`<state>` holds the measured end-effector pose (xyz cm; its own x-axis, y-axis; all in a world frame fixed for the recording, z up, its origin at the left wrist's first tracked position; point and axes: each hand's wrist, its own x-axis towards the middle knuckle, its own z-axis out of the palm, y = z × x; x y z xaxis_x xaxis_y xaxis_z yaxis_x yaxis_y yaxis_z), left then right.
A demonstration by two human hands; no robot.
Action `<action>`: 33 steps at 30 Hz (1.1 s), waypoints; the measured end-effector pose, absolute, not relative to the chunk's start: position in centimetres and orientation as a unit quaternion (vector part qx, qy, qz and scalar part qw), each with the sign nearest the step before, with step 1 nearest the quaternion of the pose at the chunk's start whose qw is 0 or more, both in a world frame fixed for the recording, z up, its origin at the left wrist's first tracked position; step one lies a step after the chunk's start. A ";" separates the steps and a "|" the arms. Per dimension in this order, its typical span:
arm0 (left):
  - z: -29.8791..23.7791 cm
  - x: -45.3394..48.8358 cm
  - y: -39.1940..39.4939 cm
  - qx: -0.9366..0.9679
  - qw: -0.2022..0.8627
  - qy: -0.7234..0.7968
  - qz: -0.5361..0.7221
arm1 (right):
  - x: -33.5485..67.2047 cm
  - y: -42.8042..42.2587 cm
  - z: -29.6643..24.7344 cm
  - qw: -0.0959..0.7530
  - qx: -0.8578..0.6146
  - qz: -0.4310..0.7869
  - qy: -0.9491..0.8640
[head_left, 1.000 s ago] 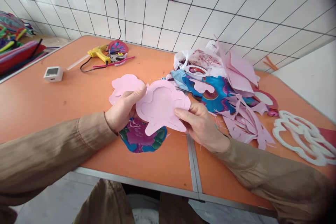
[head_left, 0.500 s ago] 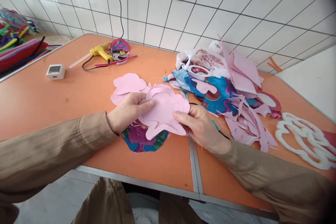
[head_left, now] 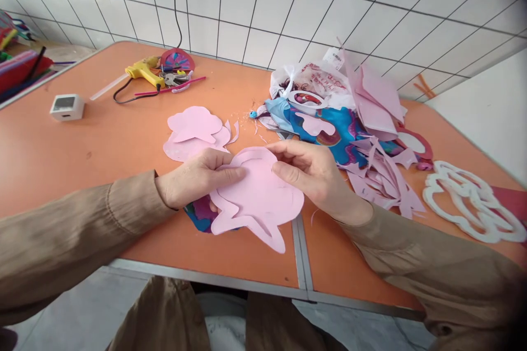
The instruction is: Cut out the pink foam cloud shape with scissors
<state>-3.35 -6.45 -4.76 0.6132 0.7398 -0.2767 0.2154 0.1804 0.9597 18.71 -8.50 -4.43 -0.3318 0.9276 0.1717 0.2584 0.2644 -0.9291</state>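
Pink cloud-shaped cutouts (head_left: 259, 192), a smaller one layered over a larger one, are held up above the table between both hands. My left hand (head_left: 201, 175) pinches them at the left edge, thumb on top. My right hand (head_left: 307, 173) grips the upper right edge between thumb and fingers. Under them, partly hidden, lies a round piece of blue and purple patterned fabric (head_left: 198, 214). Two more pink cutouts (head_left: 193, 123) rest overlapping on the table just beyond my left hand.
The orange table (head_left: 102, 148) carries a yellow glue gun (head_left: 144, 72) and a small white box (head_left: 67, 107). On the right are patterned blue cloth (head_left: 346, 131), pink scraps (head_left: 382, 175), a plastic bag (head_left: 325, 85) and white cloud outlines (head_left: 469, 197).
The pink cutouts have come nearer to me and swung round, one point now lower. My right hand has shifted up to their upper edge. The camera view has moved slightly.
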 end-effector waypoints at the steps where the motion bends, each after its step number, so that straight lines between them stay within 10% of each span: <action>1: -4.7 -3.3 -6.5 0.619 0.658 0.391 0.177 | 18.8 -8.5 -4.5 0.383 -0.430 0.420 -0.701; 33: -5.7 -3.4 -6.7 0.600 0.721 0.342 0.057 | 17.7 -9.2 -4.2 0.370 -0.458 0.382 -0.712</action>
